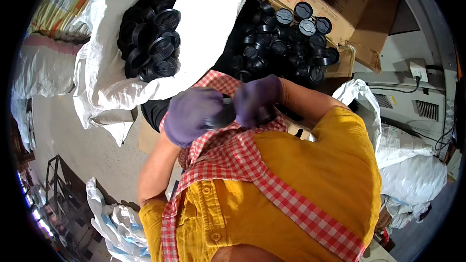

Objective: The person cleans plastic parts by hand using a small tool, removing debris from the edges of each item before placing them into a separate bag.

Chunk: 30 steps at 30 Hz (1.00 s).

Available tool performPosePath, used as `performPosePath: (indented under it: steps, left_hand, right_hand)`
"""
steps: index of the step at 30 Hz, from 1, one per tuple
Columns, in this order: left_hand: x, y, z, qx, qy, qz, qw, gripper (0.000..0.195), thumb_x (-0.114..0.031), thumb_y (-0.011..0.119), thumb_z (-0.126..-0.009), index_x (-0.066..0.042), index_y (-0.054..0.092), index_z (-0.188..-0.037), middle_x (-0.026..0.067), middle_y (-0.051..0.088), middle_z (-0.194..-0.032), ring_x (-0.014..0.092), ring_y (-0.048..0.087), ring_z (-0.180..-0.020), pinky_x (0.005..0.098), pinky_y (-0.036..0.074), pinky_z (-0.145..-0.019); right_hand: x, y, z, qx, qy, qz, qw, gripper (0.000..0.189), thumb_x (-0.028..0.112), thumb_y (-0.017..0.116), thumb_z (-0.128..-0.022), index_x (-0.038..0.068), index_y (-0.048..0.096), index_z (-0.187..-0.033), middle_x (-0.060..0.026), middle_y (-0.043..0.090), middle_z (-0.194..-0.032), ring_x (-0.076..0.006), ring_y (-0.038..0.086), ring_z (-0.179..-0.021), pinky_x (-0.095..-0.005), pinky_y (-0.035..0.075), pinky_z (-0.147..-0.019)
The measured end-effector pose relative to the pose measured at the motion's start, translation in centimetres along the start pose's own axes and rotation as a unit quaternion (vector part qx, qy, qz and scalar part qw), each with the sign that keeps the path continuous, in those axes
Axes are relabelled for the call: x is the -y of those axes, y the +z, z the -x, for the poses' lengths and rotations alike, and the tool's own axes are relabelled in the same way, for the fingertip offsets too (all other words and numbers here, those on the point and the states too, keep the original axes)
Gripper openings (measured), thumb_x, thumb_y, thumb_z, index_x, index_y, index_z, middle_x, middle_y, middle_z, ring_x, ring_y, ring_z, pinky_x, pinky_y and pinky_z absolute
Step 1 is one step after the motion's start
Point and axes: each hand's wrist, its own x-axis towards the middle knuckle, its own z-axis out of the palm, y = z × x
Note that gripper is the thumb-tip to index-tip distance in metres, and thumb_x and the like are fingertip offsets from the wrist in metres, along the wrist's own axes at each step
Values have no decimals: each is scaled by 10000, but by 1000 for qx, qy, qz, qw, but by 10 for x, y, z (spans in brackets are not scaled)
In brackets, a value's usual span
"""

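My left hand (191,114), in a purple glove, grips a round black plastic cap (222,114) in front of my lap. Close beside it, my right hand (255,98), gloved the same way, is curled into a fist around a slim dark tool (241,78); motion blur hides its shape. Another black part shows under the right fist, too blurred to name. Ahead on the left, an open white woven sack (204,25) holds many black plastic caps (164,47). More black caps (280,47) are heaped ahead on the right, a few with grey faces.
An open cardboard box (349,18) stands behind the right heap. White sacks flank me at left (47,65) and right (411,174). A grey metal cabinet (411,98) with a plug and cable is at far right. A black metal frame (58,185) stands on the floor at lower left.
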Motion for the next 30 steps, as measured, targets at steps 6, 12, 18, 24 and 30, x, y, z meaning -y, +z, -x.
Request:
performPosePath:
  steps: [6,12,18,24,30]
  left_hand:
    - [-5,-5,5,-168,-280,161,931,435,63,439,-838,78,443,-1273,189,521,-1264,281,509,-1194,386,426,-1005]
    - [-19,57,-4,-220,-501,516,660,596,-44,584,-767,-134,467,-1345,139,539,-1156,247,523,-1032,397,385,-949]
    - [7,-10,-24,-160,-191,-269,930,671,-45,626,-629,-133,528,-1287,251,537,-1118,394,504,-1091,480,398,-952]
    - [31,-28,-21,-192,-265,-156,932,729,-214,762,-711,-92,441,-1354,266,364,-1386,430,353,-1291,474,344,-1045]
    - [28,20,1,-52,-342,-38,938,552,-169,733,-777,-90,535,-1286,187,439,-1389,313,445,-1275,377,372,-1046]
  right_hand:
    - [10,13,-18,-217,-407,-84,884,156,133,511,-897,48,555,-773,-54,547,-751,-163,510,-674,-281,418,-635]
    - [10,-17,-38,-549,-272,237,754,176,67,494,-888,27,646,-966,-107,677,-940,-220,654,-815,-305,519,-742]
    - [-89,-149,-8,-787,50,331,518,229,183,542,-868,124,677,-1044,-143,661,-1043,-316,630,-971,-401,497,-865]
    - [-133,-175,-68,-595,150,389,688,362,225,558,-874,86,561,-1209,-203,571,-1226,-384,536,-1139,-425,451,-951]
    - [-144,-177,-68,-443,182,504,719,329,217,452,-898,71,614,-1145,-208,607,-1166,-357,569,-1116,-423,463,-921]
